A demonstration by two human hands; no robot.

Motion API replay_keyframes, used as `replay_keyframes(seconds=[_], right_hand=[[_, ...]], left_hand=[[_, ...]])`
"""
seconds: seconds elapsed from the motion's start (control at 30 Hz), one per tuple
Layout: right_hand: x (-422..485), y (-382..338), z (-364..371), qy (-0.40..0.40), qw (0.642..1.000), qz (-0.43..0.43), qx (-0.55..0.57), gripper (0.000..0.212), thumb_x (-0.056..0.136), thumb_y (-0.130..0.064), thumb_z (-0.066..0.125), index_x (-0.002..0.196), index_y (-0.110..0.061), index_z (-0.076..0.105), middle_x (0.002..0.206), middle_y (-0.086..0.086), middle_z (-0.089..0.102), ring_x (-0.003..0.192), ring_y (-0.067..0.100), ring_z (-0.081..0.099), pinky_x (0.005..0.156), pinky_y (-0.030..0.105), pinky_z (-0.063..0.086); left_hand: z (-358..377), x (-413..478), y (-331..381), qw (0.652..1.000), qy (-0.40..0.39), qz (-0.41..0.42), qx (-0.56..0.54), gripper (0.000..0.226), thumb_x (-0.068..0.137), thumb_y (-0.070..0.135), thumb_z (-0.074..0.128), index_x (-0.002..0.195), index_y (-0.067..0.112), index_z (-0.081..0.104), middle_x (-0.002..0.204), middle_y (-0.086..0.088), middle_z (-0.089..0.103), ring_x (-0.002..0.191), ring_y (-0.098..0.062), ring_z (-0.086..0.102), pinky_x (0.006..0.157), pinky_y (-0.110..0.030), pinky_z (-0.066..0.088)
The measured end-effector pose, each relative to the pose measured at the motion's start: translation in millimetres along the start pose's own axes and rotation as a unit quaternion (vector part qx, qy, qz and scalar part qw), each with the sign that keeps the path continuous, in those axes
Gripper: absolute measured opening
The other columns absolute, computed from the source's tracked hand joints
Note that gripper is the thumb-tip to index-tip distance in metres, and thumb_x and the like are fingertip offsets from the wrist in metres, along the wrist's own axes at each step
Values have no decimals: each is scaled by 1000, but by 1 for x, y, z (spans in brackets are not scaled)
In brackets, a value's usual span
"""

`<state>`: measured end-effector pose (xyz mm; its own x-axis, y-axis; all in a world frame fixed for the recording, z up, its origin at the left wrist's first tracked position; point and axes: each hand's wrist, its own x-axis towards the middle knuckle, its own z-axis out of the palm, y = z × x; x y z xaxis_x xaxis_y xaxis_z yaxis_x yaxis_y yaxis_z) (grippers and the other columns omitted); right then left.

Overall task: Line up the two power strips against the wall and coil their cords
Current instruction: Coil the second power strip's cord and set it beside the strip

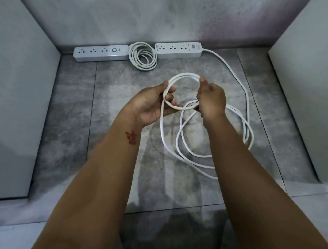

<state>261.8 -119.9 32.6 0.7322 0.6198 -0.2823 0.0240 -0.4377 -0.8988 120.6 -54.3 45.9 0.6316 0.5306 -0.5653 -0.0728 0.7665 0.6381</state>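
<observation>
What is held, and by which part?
Loose cord of the right power strip: left hand grips its small loop's left side, right hand pinches the right side.

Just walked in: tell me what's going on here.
A person is coiling the loose cord of the right power strip: the left hand holds a loop, the right hand pinches it alongside, the rest lies slack on the floor. That strip and the left power strip sit against the wall, a finished coil between them.

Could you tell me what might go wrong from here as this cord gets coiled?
The loose cord lies in crossing loops on the floor, so pulling may knot it. It runs to the right power strip; a tug by the left hand or right hand could drag that strip from the wall.
</observation>
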Motion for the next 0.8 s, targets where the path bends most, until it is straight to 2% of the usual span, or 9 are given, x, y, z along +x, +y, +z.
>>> replay_keyframes(seconds=[0.07, 0.1, 0.2, 0.37, 0.43, 0.53, 0.6, 0.7, 0.8], right_hand=[[-4, -2, 6, -39, 997, 38, 61, 44, 100, -37, 47, 63, -14, 53, 59, 3, 53, 47, 21, 49, 50, 29, 42], [-8, -4, 6, -75, 991, 64, 88, 43, 100, -34, 48, 64, -12, 54, 57, 4, 54, 45, 20, 49, 51, 29, 43], [-12, -9, 0, -176, 976, 96, 82, 38, 100, -31, 49, 72, -8, 61, 61, 7, 64, 47, 19, 56, 55, 29, 49], [-9, -14, -13, -233, 967, 93, 49, 40, 98, -43, 53, 95, -6, 66, 63, 7, 66, 52, 21, 58, 60, 31, 52], [-7, -14, -19, -262, 960, 87, 38, 36, 98, -42, 53, 96, -8, 67, 63, 4, 63, 55, 20, 61, 60, 31, 52], [-7, -16, -19, -283, 955, 81, 46, 28, 101, -32, 49, 84, -11, 57, 54, -1, 48, 47, 16, 53, 54, 29, 50], [-7, -17, -13, -246, 960, 97, 92, 29, 103, -28, 44, 78, -14, 49, 49, -4, 35, 39, 12, 38, 51, 28, 51], [-7, -14, -4, -169, 966, 114, 158, 32, 105, -27, 38, 75, -16, 41, 46, -7, 26, 34, 9, 25, 44, 25, 44], [-4, -10, 0, -143, 970, 106, 165, 33, 105, -27, 35, 75, -16, 39, 42, -8, 27, 33, 9, 25, 44, 23, 38]], left_hand=[[1, 4, 1, 999, 36, 4, -38, 35, 105, 31, 37, 81, 9, 52, 45, 5, 35, 38, -9, 37, 52, -23, 51], [-1, 5, 2, 998, 57, 11, -37, 36, 105, 31, 36, 79, 10, 50, 42, 6, 31, 34, -7, 29, 45, -18, 42], [-11, 7, 8, 995, 95, 31, 30, 36, 105, 29, 36, 76, 11, 48, 41, 9, 25, 31, -5, 16, 33, -17, 22], [-12, 3, 14, 986, 73, 22, 149, 33, 104, 28, 38, 77, 13, 49, 45, 9, 24, 36, -5, 15, 33, -18, 19], [-10, 3, 15, 981, 49, 9, 189, 32, 104, 28, 38, 79, 13, 50, 46, 9, 25, 37, -5, 15, 34, -18, 18], [-5, 5, 13, 977, 38, 2, 208, 31, 104, 29, 39, 82, 11, 53, 49, 8, 26, 38, -5, 17, 36, -18, 22], [-1, 6, 9, 985, 37, 0, 170, 33, 103, 32, 42, 83, 10, 55, 50, 6, 30, 38, -6, 24, 40, -19, 32], [-1, 4, 5, 996, 4, -16, 89, 41, 103, 39, 39, 83, 9, 57, 51, 3, 44, 45, -12, 49, 58, -27, 56], [-7, 2, 4, 999, -2, -31, 42, 42, 103, 41, 36, 84, 11, 58, 52, 4, 46, 51, -13, 56, 74, -33, 58]])
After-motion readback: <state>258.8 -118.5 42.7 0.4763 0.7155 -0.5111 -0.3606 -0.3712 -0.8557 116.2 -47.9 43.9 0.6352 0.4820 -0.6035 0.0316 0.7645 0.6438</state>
